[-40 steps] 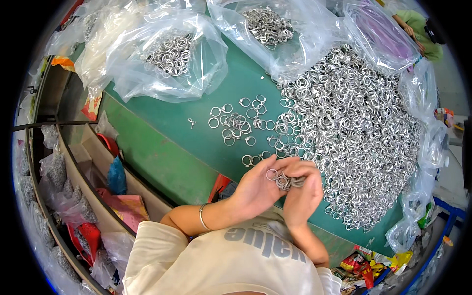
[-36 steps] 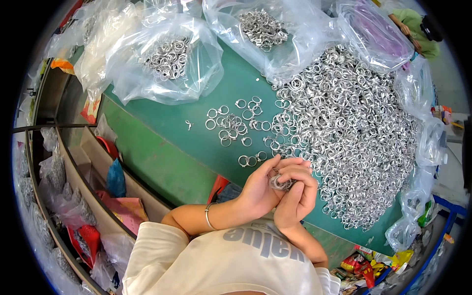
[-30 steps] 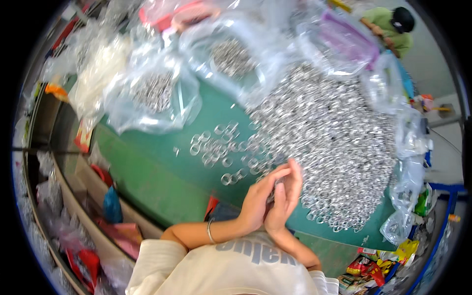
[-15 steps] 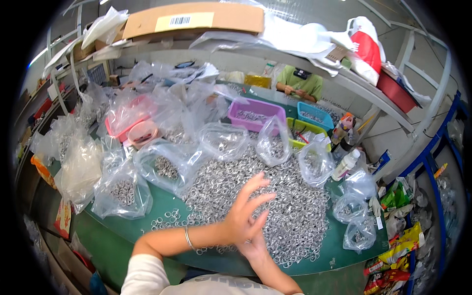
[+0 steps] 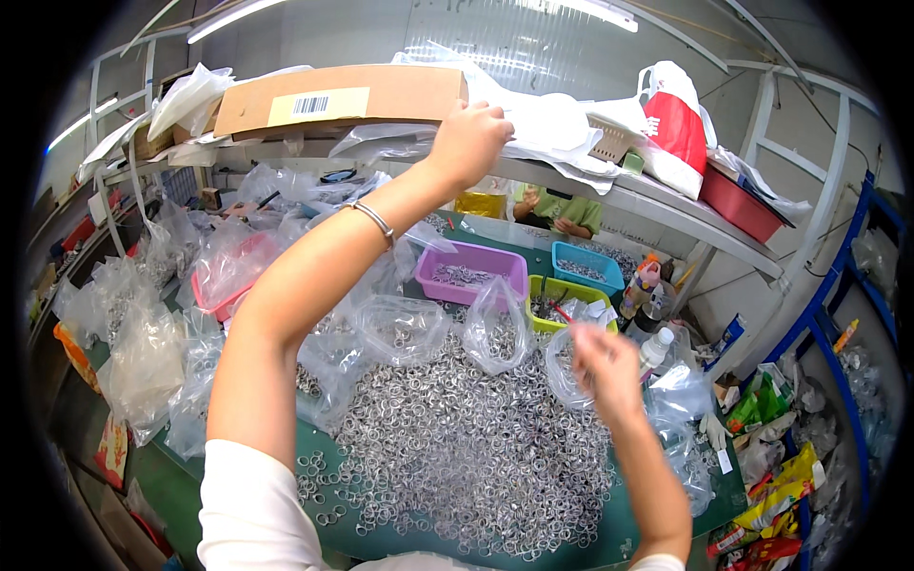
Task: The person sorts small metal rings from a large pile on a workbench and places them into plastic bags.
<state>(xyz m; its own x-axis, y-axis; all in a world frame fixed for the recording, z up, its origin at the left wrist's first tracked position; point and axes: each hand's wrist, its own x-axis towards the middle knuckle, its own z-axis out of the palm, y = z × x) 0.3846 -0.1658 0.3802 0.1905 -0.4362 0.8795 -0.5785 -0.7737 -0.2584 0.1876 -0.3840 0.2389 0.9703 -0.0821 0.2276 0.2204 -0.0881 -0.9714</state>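
My left hand (image 5: 468, 143) is raised to the overhead shelf, at the right end of a long cardboard box (image 5: 381, 95) and beside white plastic sheeting (image 5: 543, 124). Its fingers are curled; what they hold, if anything, is hidden. Motion smears my right hand (image 5: 606, 366), which hovers above the right side of the table near a clear plastic bag (image 5: 562, 371) and a white bottle (image 5: 655, 350). Below both arms spreads a wide heap of small silvery metal rings (image 5: 466, 447) on the green table. Open clear bags (image 5: 405, 328) stand along the heap's far edge.
Purple (image 5: 519, 266), blue (image 5: 609, 257) and green (image 5: 538, 309) baskets stand behind the heap. Plastic bags (image 5: 148, 362) crowd the left. A red and white bag (image 5: 671, 124) sits on the shelf (image 5: 657, 205). Blue rack posts (image 5: 819, 295) rise at the right. Across the table sits another person (image 5: 581, 214).
My hands were close together over the rings, with the left fingers spread. The left has gone up to the shelf and curled; the right has moved right. The view has tilted upward.
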